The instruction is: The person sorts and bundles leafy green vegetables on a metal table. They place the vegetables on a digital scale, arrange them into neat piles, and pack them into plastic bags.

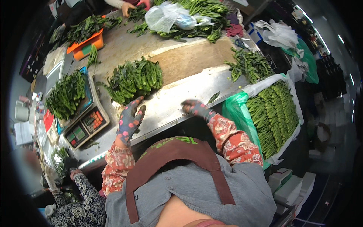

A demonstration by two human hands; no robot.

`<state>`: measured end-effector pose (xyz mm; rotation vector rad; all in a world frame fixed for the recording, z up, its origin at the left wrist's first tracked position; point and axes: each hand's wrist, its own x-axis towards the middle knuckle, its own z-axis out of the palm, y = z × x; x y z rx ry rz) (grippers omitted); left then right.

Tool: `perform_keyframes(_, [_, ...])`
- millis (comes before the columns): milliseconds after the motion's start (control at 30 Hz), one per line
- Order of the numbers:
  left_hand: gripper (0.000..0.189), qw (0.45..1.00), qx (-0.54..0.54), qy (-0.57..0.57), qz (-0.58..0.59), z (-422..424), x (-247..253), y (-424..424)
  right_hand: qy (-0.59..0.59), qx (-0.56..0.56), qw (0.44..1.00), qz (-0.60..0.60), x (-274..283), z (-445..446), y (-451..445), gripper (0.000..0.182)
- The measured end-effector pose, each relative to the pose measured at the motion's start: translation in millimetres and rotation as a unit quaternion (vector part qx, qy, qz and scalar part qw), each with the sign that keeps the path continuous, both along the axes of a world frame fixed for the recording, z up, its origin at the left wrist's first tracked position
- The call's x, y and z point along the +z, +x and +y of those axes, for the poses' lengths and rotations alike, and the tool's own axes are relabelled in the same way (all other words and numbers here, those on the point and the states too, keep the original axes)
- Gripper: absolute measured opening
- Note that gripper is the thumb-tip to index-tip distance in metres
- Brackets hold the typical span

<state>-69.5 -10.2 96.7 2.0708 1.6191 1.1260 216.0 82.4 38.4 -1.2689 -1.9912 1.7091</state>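
My left hand [131, 120], in a dark flower-print glove, is at the near side of a bundle of leafy green stalks [139, 81] on the metal table [187, 90]. Its thumb and fingers are apart with nothing between them; whether the fingertips touch the leaves I cannot tell. Over the table's front edge, my right hand [198, 109] wears a matching glove, blurred, with fingers loosely bent and nothing visible in them. A loose leaf [213, 97] lies just beyond it. Left of the bundle, a digital scale [88, 124] carries more greens [66, 95] on its blue tray [88, 85].
At my right stands a lined crate [297, 119] packed with rows of greens [273, 119]; green plastic [241, 113] hangs over its side. Loose greens [249, 65], an orange basket [96, 41] and a plastic bag [164, 17] lie farther off. Another person's hand [127, 8] handles greens opposite.
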Motion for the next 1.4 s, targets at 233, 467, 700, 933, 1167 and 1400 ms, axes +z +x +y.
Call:
perform_keyframes(233, [0.030,0.990,-0.022,-0.131,-0.056,5.8,21.7,33.1,0.327,0.025,0.856,-0.399,-14.7,46.4,57.8,0.037])
perform_keyframes(467, [0.035,0.990,-0.057,-0.130,0.018,31.8,9.4,73.0,0.146,0.085,0.958,-0.231,-5.8,86.8,78.5,0.044])
perform_keyframes(700, [0.037,0.976,-0.060,-0.197,0.072,81.7,-13.2,119.7,0.151,0.197,0.934,-0.257,25.2,151.5,100.2,0.044])
perform_keyframes(933, [0.047,0.962,0.062,-0.166,0.207,137.5,-85.9,154.7,0.165,0.141,0.967,-0.131,-3.8,242.0,108.4,0.042])
perform_keyframes(1167, [0.048,0.954,0.099,-0.122,0.256,126.7,-87.9,161.4,0.470,-0.027,0.881,-0.043,30.4,365.9,24.2,0.037])
perform_keyframes(1400, [0.045,0.958,0.097,-0.123,0.241,129.2,-99.4,155.3,0.235,-0.023,0.945,-0.228,26.0,405.0,-33.1,0.051])
